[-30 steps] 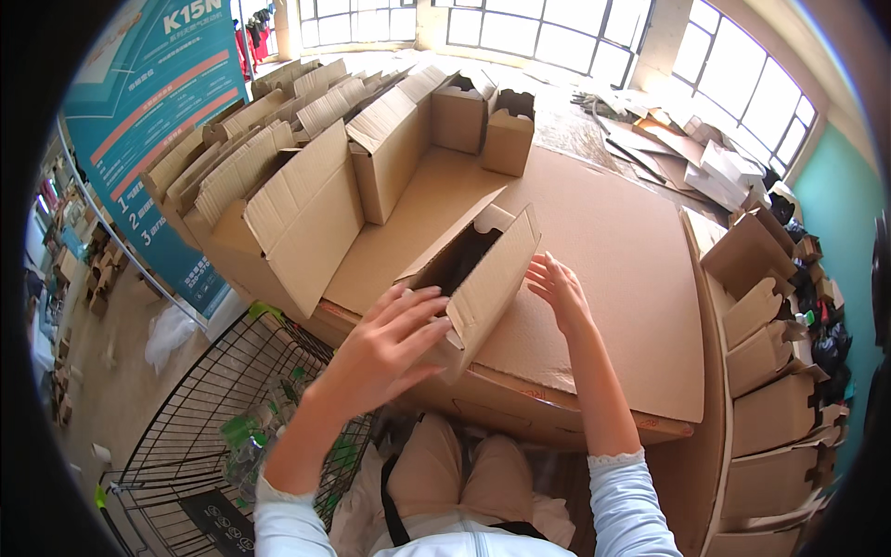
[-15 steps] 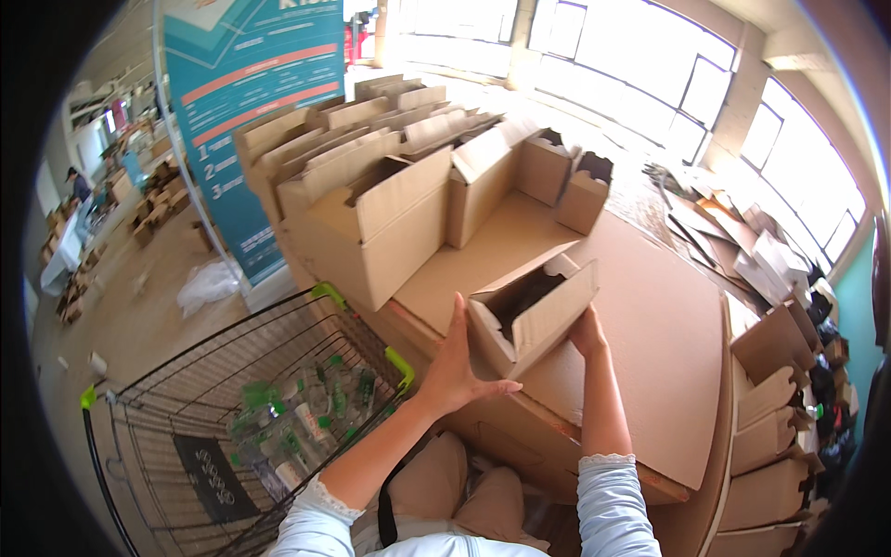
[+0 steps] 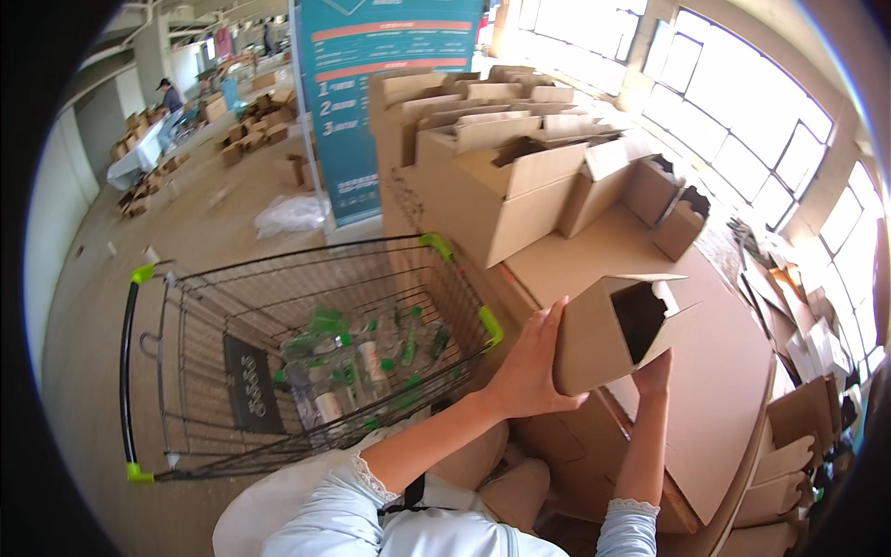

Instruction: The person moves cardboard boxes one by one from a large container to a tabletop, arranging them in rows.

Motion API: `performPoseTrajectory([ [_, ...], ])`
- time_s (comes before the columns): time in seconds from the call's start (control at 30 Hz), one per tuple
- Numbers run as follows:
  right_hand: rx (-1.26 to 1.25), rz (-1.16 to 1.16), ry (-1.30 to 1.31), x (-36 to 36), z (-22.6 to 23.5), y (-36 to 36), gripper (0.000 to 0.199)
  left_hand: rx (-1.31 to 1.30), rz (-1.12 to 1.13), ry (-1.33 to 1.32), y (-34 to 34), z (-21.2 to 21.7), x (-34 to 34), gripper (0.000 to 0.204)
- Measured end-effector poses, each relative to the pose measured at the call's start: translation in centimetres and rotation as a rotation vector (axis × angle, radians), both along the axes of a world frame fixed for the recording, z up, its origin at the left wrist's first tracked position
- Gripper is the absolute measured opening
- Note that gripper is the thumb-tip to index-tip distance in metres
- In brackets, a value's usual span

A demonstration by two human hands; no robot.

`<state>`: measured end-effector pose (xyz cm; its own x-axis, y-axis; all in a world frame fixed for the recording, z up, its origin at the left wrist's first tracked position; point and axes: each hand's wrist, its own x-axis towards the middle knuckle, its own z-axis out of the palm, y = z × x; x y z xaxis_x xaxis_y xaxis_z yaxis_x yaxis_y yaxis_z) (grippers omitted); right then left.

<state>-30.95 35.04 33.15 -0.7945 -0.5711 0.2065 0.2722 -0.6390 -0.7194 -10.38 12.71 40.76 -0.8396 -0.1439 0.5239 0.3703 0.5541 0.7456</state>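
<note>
Between my two hands is a small open cardboard box [image 3: 594, 339], tipped so that its mouth faces right. Its flaps stand out and the inside is dark; what it contains cannot be made out. My left hand [image 3: 531, 371] presses against the box's left end, thumb beneath and fingers up its side. At the lower right, near the mouth, my right hand [image 3: 653, 373] grips the box, its fingers partly hidden behind it. Below the box lies the flat cardboard top [image 3: 705, 399] of a large carton stack. To the left stands a wire shopping cart [image 3: 200, 278] holding several clear plastic bottles [image 3: 371, 357] with green caps.
Rows of open cardboard boxes [image 3: 492, 186] stand on the far part of the carton, with a small box [image 3: 682, 227] at their right. Behind them rises a teal banner [image 3: 339, 167]. Flattened cardboard [image 3: 775, 478] piles up at right. A person [image 3: 169, 97] is far off left.
The box has been lifted and tipped, its mouth turning from upward to rightward, with both hands still on it. The view has swung left, bringing more of the cart in.
</note>
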Motion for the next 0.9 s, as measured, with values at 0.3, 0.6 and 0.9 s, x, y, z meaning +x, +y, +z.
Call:
performPoseTrajectory([
  [0.3, 0.547, 0.010, 0.181, 6.8, 4.5, -8.1, 0.061, 0.784, 0.059, -0.034, -4.7, -1.0, 10.0, 0.093],
  [0.6, 0.955, 0.108, 0.638, 13.3, 11.0, -22.3, 0.061, 1.810, -0.031, -0.043, -7.1, -4.9, 14.1, 0.067],
  [0.9, 1.421, 0.215, 0.926, 10.8, 9.1, -33.3, 0.063, 2.222, -0.176, 0.101, -7.6, -5.8, 13.1, 0.084],
])
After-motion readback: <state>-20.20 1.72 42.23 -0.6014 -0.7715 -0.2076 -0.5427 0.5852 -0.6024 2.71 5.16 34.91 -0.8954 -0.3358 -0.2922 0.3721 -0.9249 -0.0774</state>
